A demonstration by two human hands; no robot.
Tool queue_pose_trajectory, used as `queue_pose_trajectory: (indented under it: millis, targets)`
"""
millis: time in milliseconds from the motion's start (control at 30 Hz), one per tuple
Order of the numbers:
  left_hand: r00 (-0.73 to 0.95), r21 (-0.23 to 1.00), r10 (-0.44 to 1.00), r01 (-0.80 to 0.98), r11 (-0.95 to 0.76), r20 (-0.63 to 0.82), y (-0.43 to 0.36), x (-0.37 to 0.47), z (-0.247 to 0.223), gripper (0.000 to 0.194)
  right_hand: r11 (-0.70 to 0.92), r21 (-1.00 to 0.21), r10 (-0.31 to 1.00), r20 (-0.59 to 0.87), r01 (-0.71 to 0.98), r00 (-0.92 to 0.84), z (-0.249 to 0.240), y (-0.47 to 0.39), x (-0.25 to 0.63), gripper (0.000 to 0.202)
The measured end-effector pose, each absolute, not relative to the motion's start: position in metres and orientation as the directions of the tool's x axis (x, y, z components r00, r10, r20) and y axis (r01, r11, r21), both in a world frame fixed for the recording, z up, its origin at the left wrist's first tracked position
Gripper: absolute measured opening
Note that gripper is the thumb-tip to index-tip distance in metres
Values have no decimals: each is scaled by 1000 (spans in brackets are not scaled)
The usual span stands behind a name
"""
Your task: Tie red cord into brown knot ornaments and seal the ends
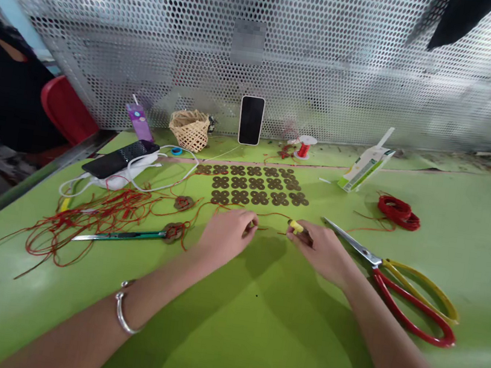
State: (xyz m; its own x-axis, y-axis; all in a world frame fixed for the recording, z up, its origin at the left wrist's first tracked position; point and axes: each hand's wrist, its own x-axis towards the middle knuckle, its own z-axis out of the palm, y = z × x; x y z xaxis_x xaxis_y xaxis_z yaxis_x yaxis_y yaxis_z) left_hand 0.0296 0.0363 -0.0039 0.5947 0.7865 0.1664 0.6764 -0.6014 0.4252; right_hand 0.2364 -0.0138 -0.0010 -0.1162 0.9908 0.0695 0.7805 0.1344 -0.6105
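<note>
My left hand (232, 231) is closed, its thumb and fingers pinched on a thin red cord (274, 214). The cord runs across to my right hand (323, 248), which is pinched shut on its other side. Short cord ends stick out between the two hands. Yellow wrapping (295, 226) shows at the right fingertips. Just beyond the hands lie rows of dark coin clusters (259, 197), each like a four-petal flower. Two more coin pieces, a nearer one (173, 232) and a farther one (184, 203), lie left of my left hand with red cord attached.
Large scissors (376, 261) with red and yellow handles lie beside my right forearm. A red cord bundle (399, 212), drink carton (366, 167), thread spool (305, 147), upright phone (251, 121) and woven basket (189, 130) stand farther back. Tangled red cords (85, 222) and a slim green tool (129, 234) lie left.
</note>
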Motion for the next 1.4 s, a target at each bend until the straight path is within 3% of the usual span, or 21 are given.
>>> queue_pose_trajectory:
  millis: [133, 233, 367, 533, 633, 800, 1000, 1167, 1400]
  targets:
    - [570, 716, 818, 535, -448, 86, 9, 48, 0, 25, 166, -855, 984, 115, 490, -132, 6, -21, 228, 18]
    - [595, 808, 790, 387, -445, 149, -6, 62, 6, 28, 161, -966, 969, 116, 202, -219, 9, -26, 223, 17]
    - [568, 868, 809, 313, -385, 154, -15, 66, 15, 18, 96, -993, 959, 110, -68, -261, 11, -34, 218, 20]
    - [544, 936, 836, 253, -243, 70, -26, 45, 23, 22, 38, -984, 985, 66, -174, -158, 6, -34, 211, 22]
    - [502, 879, 864, 401, -259, 26, -30, 26, 26, 24, -123, -963, 987, -95, -239, -127, 0, -31, 205, 24]
    - [356, 747, 924, 573, -336, 143, -21, 1, 31, 28, -263, -898, 964, -233, -352, -126, -3, -27, 202, 29]
    - [469, 682, 869, 586, -438, 155, 2, -8, 53, 29, -473, -784, 871, -349, -401, -345, -3, -23, 194, 45]
    - [490, 645, 850, 589, -486, 193, 17, -10, 69, 29, -471, -798, 858, -317, -376, -404, -4, -16, 173, 38]
    - [528, 655, 839, 590, -472, 129, 17, -18, 62, 30, -408, -865, 889, -302, -292, -345, -8, -16, 166, 41]
